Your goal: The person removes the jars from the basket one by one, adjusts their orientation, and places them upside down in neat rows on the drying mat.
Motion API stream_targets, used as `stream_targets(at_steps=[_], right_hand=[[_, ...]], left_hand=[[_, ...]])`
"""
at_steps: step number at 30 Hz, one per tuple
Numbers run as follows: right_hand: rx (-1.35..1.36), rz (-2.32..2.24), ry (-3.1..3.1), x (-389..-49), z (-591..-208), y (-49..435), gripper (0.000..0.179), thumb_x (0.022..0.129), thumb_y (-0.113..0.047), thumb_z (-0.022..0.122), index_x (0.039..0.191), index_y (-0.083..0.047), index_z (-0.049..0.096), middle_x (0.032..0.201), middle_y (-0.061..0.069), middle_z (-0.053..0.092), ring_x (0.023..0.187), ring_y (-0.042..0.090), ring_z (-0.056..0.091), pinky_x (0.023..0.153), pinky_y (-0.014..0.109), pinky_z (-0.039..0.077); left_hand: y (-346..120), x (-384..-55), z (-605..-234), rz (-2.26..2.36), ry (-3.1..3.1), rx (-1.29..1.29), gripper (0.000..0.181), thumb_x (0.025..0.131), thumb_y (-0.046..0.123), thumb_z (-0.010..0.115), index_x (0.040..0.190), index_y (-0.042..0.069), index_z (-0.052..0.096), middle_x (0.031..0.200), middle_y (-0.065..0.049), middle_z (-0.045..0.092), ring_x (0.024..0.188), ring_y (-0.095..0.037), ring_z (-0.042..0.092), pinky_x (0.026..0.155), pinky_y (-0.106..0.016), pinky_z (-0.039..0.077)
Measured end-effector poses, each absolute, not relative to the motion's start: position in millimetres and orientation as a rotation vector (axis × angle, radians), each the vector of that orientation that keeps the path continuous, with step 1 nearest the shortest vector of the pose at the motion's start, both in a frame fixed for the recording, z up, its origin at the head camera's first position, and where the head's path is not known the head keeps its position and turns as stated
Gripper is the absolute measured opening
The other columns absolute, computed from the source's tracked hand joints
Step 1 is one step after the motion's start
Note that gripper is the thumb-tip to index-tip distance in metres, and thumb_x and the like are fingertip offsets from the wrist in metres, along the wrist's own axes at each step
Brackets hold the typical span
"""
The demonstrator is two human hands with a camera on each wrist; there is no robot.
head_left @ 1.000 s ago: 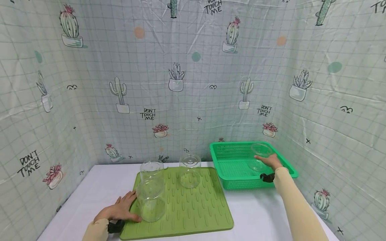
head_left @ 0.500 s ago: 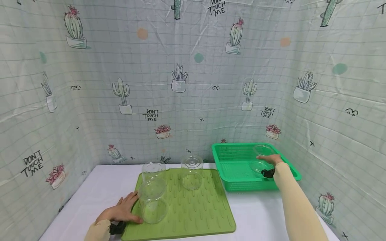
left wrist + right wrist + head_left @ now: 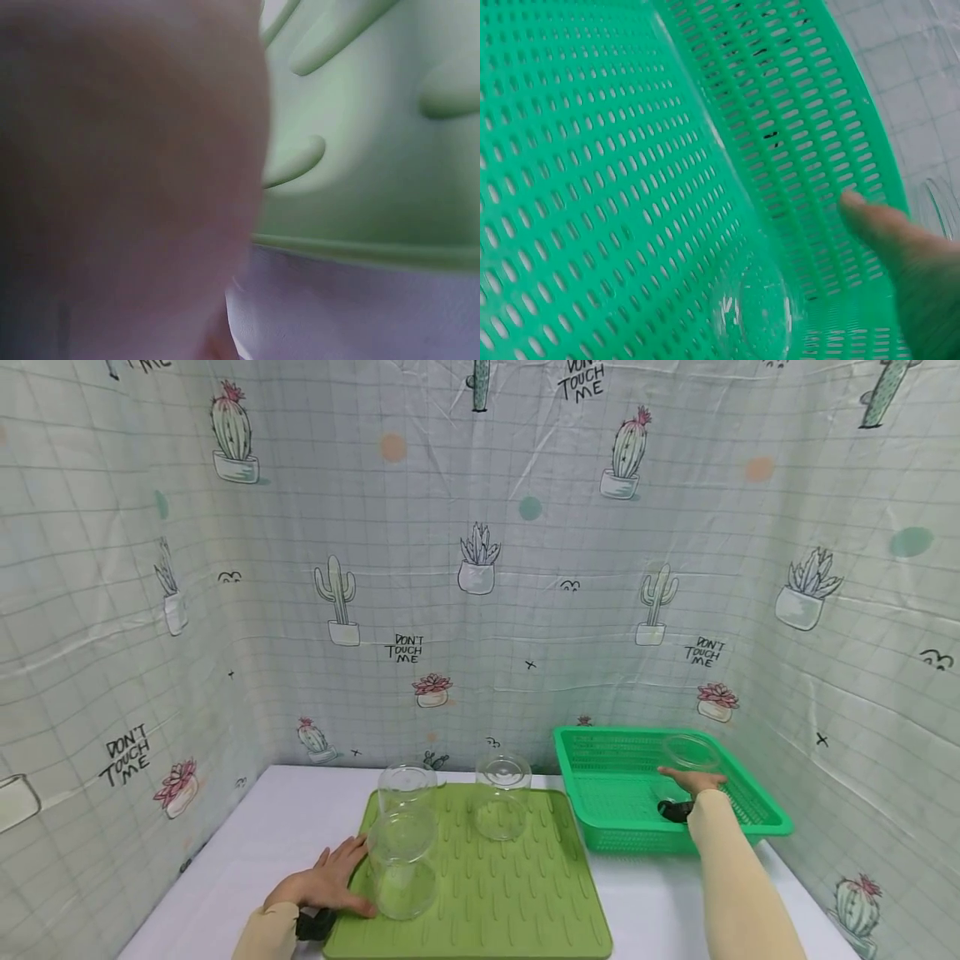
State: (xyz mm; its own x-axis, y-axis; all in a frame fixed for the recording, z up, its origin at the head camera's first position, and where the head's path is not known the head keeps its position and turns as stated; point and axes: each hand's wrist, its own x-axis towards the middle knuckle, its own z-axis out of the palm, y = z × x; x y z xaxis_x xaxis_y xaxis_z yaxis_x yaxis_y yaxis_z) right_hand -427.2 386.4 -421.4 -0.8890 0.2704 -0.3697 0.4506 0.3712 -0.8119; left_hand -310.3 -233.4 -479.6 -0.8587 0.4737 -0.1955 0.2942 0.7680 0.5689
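My right hand reaches into the green plastic basket and grips a clear cup by its side. In the right wrist view, the thumb lies along the cup, with its round base over the basket floor. My left hand rests with spread fingers on the left edge of the green ribbed mat. Its thumb is right at the foot of a clear cup on the mat. In the left wrist view, the blurred hand hides much of the mat.
Two more clear cups stand on the mat, a back left cup and a back middle cup. A white-covered table lies under everything. Cactus-printed cloth walls the table at the back and both sides.
The head view has turned a little left, so everything sits farther right in the picture. My right hand stays at the cup in the basket, and the left hand keeps its place on the mat.
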Motion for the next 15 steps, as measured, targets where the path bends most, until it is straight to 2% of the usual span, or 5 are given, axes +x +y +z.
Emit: stream_targets(at_steps=[5,9,15], right_hand=[[0.716,-1.559,2.500,-424,-424,387,0.124,0.089,-0.058,0.053,0.132,0.002,-0.047,0.139,0.037,-0.042,0.135,0.055,-0.029,0.115,0.066,0.005],[0.745,-1.560,2.515,-425,-425,385,0.122,0.090,-0.055,0.053,0.134,0.003,-0.046,0.141,0.038,-0.039,0.136,0.055,-0.027,0.116,0.065,0.006],[0.736,-1.463,2.566,-425,-422,387,0.121,0.091,-0.054,0.051,0.131,0.010,-0.044,0.143,0.044,-0.029,0.139,0.059,-0.010,0.116,0.062,0.014]], left_hand=[[-234,-317,-489,0.802,2.635,0.573,0.113,0.069,0.055,0.077,0.149,-0.005,0.025,0.156,-0.029,0.017,0.144,-0.050,0.010,0.112,-0.071,0.003],[-236,-320,-494,0.805,2.639,0.553,0.112,0.070,0.054,0.078,0.149,-0.006,0.026,0.156,-0.029,0.018,0.144,-0.049,0.011,0.112,-0.071,0.004],[-233,-316,-485,0.783,2.618,0.543,0.111,0.071,0.051,0.077,0.149,-0.006,0.025,0.156,-0.029,0.016,0.144,-0.050,0.009,0.113,-0.070,0.004]])
